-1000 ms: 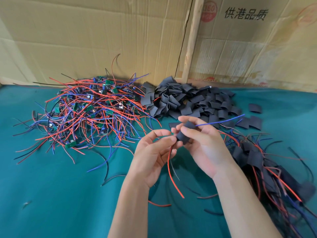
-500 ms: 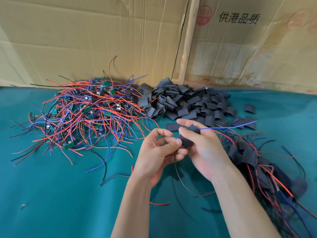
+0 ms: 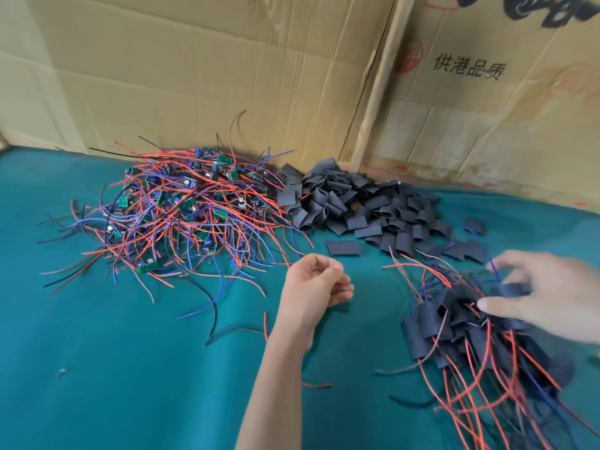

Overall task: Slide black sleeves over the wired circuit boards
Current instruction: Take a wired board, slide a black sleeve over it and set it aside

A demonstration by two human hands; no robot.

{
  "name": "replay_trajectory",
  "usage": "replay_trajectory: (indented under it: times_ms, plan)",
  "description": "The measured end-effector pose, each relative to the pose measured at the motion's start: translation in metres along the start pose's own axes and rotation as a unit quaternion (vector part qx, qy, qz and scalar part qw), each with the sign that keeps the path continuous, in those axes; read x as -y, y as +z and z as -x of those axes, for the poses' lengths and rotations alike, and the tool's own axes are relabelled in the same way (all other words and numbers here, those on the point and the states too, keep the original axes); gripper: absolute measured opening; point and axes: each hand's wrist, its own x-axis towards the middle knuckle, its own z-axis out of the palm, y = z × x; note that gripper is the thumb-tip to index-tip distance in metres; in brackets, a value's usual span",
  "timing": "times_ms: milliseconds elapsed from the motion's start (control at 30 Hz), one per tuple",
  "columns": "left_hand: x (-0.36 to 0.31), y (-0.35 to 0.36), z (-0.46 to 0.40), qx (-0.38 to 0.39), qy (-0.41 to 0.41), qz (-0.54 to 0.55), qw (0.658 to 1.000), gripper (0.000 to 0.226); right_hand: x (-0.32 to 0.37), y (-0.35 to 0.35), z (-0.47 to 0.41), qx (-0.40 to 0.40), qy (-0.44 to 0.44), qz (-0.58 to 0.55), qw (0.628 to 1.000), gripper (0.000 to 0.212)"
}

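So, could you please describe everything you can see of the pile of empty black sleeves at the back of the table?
The pile of empty black sleeves is a loose heap of short, flattened matte tube pieces, dark grey-black, some bent open. It lies on the green cloth against the cardboard wall, its left edge meeting the tangle of wired boards. A few strays lie flat nearer the person. Neither hand touches it.

Desk: teal cloth cover, matt, fine-napped (faint creases).
Sleeves: black, matt, flattened tubing.
Wires: red, blue, black insulation, smooth, slight sheen.
Circuit boards: green, glossy.
Backdrop: brown corrugated cardboard, matt, creased.
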Motion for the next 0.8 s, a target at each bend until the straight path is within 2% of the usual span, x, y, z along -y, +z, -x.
replay_trajectory:
  times_ms: [67,133,233,333,400,467,567,633,733,800]
  plan:
    - [0.001,0.000,-0.002,-0.003,0.001,-0.004,1.000,0.013,-0.027,-0.009,-0.009,-0.054,-0.028,-0.056,0.997,0.083]
    - [0.002,0.000,-0.003,-0.008,0.004,-0.010,1.000,0.014,-0.017,-0.029,-0.012,-0.142,-0.057,-0.096,0.983,0.085]
    - [0.004,-0.001,-0.004,-0.021,0.015,-0.019,0.999,0.014,0.078,-0.048,-0.006,-0.200,-0.136,-0.147,0.959,0.056]
    - [0.005,-0.005,-0.005,-0.053,0.029,-0.024,0.998,0.015,0.189,-0.036,-0.013,-0.141,-0.291,-0.214,0.922,0.029]
    - [0.005,-0.008,-0.006,-0.085,0.043,-0.048,0.994,0.015,0.243,-0.012,-0.027,-0.061,-0.325,-0.164,0.929,0.015]
    - [0.003,-0.011,-0.006,-0.094,0.059,-0.086,0.990,0.013,0.278,0.019,-0.040,0.009,-0.317,-0.087,0.944,0.022]
    - [0.001,-0.013,0.000,-0.062,0.094,-0.160,0.981,0.009,0.301,0.056,-0.051,0.054,-0.285,-0.052,0.956,0.027]
    - [0.001,-0.015,0.001,-0.050,0.102,-0.196,0.974,0.016,0.301,0.065,-0.056,0.055,-0.279,-0.092,0.954,0.026]
    - [-0.001,-0.012,0.000,0.000,0.091,-0.184,0.979,0.011,0.291,0.052,-0.060,0.019,-0.273,-0.166,0.948,0.028]
    - [-0.001,-0.010,0.001,0.034,0.072,-0.178,0.981,0.010,0.279,0.033,-0.057,0.022,-0.281,-0.202,0.938,0.033]
